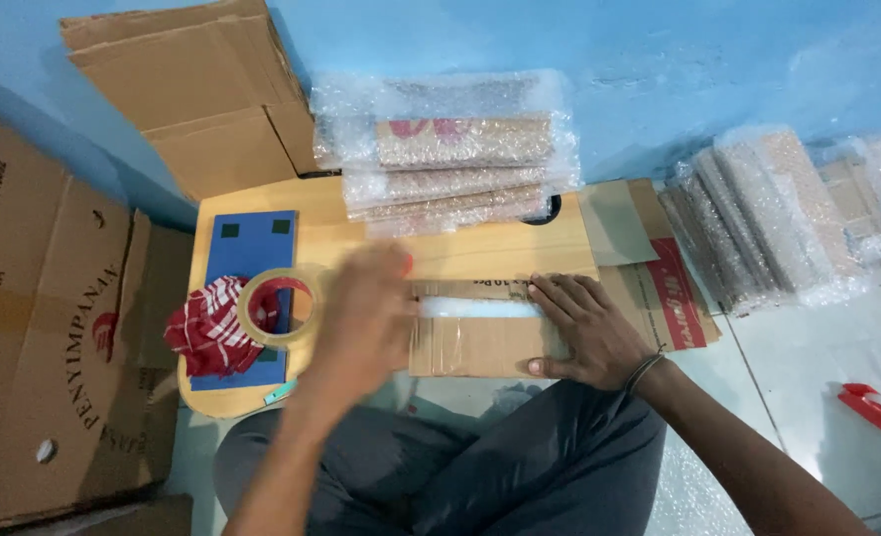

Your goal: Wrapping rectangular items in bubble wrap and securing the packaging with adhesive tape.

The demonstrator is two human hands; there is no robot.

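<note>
Fingers (569, 298) of the right hand (584, 333) lie flat, open, on the taped cardboard parcel (480, 333); left hand (361, 308) blurs over it, grip unclear, beside the tape roll (280, 306).

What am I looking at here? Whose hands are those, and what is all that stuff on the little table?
The camera sits on a person's head and looks down, so you see that person's own two hands and crossed legs. The left hand is blurry and holds a roll of clear tape. The right hand presses flat on a cardboard parcel with a shiny strip of tape across it. All this lies on a low wooden table. There is also a red and white cloth, a blue board, and a stack of bubble-wrapped packages. A red tape dispenser lies on the floor.
</note>
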